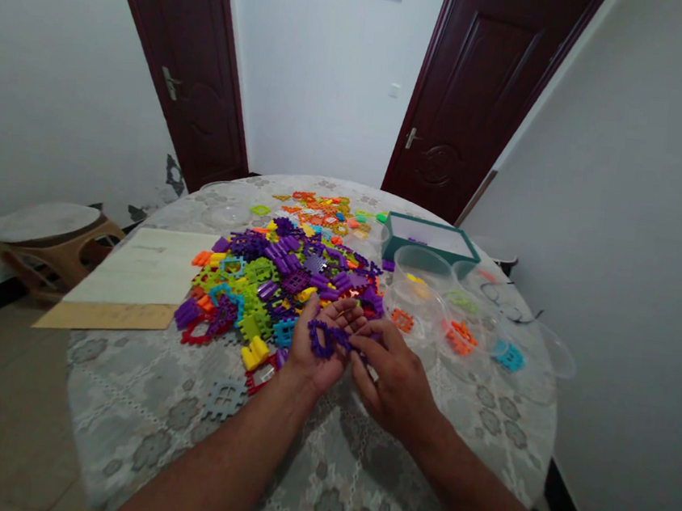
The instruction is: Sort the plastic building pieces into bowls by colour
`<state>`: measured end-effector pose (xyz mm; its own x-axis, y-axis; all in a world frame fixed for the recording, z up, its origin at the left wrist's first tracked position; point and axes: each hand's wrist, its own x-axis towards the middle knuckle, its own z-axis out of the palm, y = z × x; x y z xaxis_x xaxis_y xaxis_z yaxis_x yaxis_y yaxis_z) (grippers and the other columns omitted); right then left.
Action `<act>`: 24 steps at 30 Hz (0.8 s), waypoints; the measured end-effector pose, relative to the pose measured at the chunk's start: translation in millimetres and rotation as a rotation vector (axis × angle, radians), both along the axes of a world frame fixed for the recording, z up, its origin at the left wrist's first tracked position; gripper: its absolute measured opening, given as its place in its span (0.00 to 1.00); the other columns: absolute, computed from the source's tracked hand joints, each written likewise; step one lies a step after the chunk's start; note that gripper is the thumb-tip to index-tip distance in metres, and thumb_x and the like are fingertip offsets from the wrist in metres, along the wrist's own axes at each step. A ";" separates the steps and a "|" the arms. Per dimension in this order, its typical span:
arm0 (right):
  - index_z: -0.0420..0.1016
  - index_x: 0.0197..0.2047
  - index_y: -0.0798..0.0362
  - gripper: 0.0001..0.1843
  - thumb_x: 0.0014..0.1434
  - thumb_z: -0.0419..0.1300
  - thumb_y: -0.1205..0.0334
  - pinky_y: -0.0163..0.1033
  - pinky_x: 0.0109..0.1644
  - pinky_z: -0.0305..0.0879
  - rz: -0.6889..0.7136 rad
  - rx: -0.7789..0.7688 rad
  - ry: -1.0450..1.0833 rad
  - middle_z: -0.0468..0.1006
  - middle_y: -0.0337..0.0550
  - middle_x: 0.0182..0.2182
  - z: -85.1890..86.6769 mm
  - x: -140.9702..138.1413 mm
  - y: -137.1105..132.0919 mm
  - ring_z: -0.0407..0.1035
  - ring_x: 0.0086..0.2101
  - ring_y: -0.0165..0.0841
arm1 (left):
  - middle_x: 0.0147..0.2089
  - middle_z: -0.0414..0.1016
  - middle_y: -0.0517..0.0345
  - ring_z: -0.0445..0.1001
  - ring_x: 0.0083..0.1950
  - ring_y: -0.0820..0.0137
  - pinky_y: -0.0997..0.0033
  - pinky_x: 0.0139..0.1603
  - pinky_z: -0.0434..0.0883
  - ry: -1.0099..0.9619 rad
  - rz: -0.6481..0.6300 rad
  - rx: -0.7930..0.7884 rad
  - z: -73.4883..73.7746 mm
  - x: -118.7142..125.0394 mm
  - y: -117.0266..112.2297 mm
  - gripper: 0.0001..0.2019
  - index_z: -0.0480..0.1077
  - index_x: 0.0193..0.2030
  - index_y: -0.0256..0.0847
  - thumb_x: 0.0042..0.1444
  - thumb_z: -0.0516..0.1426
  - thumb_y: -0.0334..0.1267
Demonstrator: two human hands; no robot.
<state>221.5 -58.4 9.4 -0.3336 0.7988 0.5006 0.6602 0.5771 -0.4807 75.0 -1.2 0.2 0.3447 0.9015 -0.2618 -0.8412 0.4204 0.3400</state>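
Observation:
A heap of colourful plastic building pieces (281, 278) lies in the middle of a round table (135, 413). My left hand (320, 343) is palm up at the heap's near edge, cupping several purple pieces (327, 337). My right hand (393, 375) is just to its right, palm down, its fingertips pinching at those purple pieces. A single grey piece (224, 398) lies alone on the cloth near my left forearm.
Several clear plastic bowls (434, 298) to the right hold sorted pieces: orange, green, blue, yellow. A teal box (428, 240) stands behind them. Cardboard (131, 278) lies at the table's left. A stool (49, 245) stands on the floor at left. Two dark doors are behind.

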 end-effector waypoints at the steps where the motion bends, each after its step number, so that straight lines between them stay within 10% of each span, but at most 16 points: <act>1: 0.76 0.52 0.47 0.11 0.70 0.56 0.63 0.47 0.53 0.75 -0.019 0.012 0.018 0.73 0.51 0.49 1.5 0.6 1.4 0.74 0.48 0.41 | 0.38 0.80 0.41 0.81 0.38 0.61 0.64 0.38 0.79 -0.009 -0.012 -0.005 0.7 0.6 -0.6 0.26 0.76 0.43 0.32 0.68 0.52 0.57; 9: 0.68 0.41 0.47 0.10 0.74 0.50 0.56 0.38 0.35 0.68 -0.134 -0.314 0.039 0.77 0.39 0.31 39.8 42.7 16.0 0.73 0.30 0.34 | 0.32 0.79 0.50 0.78 0.26 0.67 0.71 0.23 0.74 0.185 -0.103 -0.117 -1.6 8.9 -1.7 0.21 0.73 0.41 0.35 0.71 0.52 0.53; 15: 0.68 0.35 0.51 0.15 0.69 0.57 0.50 0.32 0.23 0.66 0.012 -0.760 0.134 0.78 0.38 0.25 64.7 95.6 84.4 0.72 0.22 0.29 | 0.34 0.79 0.54 0.77 0.27 0.72 0.79 0.18 0.66 0.372 -0.080 -0.128 -2.0 13.7 -6.3 0.16 0.75 0.43 0.35 0.67 0.59 0.49; 24: 0.70 0.52 0.55 0.12 0.67 0.55 0.60 0.32 0.27 0.70 -0.420 -0.458 0.580 0.83 0.50 0.39 74.7 110.7 188.7 0.71 0.24 0.27 | 0.38 0.79 0.56 0.72 0.29 0.75 0.76 0.29 0.67 0.407 -0.005 0.085 -2.0 13.1 -9.2 0.21 0.77 0.43 0.35 0.39 0.59 0.24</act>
